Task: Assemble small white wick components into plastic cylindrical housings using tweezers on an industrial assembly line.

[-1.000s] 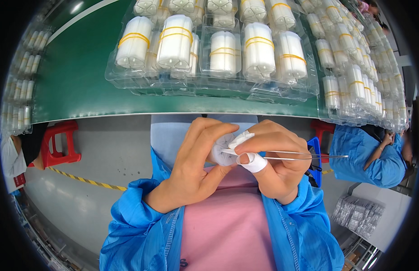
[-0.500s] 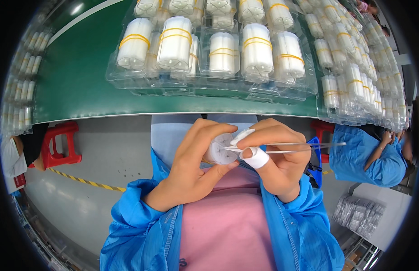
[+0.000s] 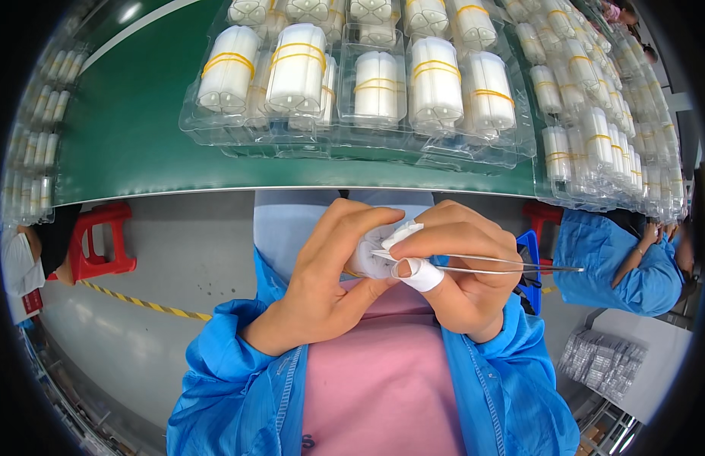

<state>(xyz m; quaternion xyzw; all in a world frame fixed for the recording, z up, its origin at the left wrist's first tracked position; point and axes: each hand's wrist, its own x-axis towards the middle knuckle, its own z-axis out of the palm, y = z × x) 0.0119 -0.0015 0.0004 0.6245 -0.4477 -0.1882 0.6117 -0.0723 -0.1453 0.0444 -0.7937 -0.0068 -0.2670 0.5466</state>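
My left hand (image 3: 314,281) is closed round a bundle of whitish translucent tubes (image 3: 368,262), its end turned toward my right hand. My right hand (image 3: 466,266) grips metal tweezers (image 3: 504,263) between thumb and fingers. The tips of the tweezers reach the end of the bundle; whether they pinch anything there is too small to tell. White wrapping covers my right thumb (image 3: 421,275) and a fingertip (image 3: 403,232). Both hands are in front of my body, just short of the table edge.
A clear plastic tray (image 3: 292,140) on the green table (image 3: 132,144) holds several white tube bundles with yellow bands. More trays of bundles (image 3: 595,144) stand on the right. A person in blue (image 3: 611,262) sits at the right; a red stool (image 3: 105,242) stands at the left.
The tweezers have tilted, their rear end swinging toward my body and the tips shifting slightly on the bundle. My left hand has hardly moved.
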